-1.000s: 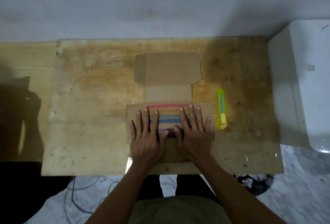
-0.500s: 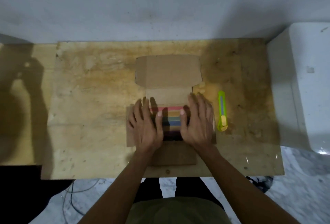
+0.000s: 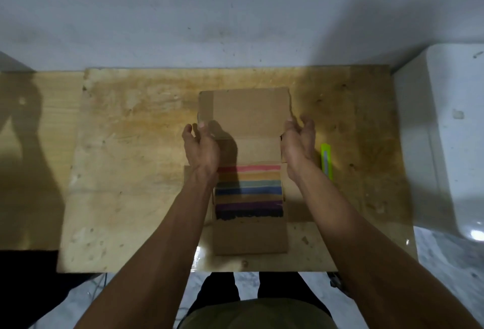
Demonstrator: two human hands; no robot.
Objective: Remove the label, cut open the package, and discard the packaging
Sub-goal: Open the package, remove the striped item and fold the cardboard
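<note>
Head view: the cardboard box (image 3: 248, 237) lies opened flat in the middle of the wooden table (image 3: 131, 171), and its long axis runs from 12 o'clock to 6 o'clock. The far flap (image 3: 246, 114) stretches away toward 12 o'clock, and a stack of colored sheets (image 3: 248, 190) rests in the middle of the box, striped from pink to dark purple. This flap is what the coming move seems to turn on: it lies between the two hands, so both are equally near.

The left hand (image 3: 200, 148) is at the flap's 9 o'clock edge, with the thumb close to the cardboard. The right hand (image 3: 298, 142) is at the 3 o'clock edge. Both palms face inward and the fingers are loosely curled and parted, not pinching anything that I can see. I cannot tell for sure if the fingertips touch the flap.

A green box cutter (image 3: 327, 162) lies just beside the right wrist at 3 o'clock, its long axis parallel to the box. A white container (image 3: 445, 132) stands farther at 3 o'clock.
</note>
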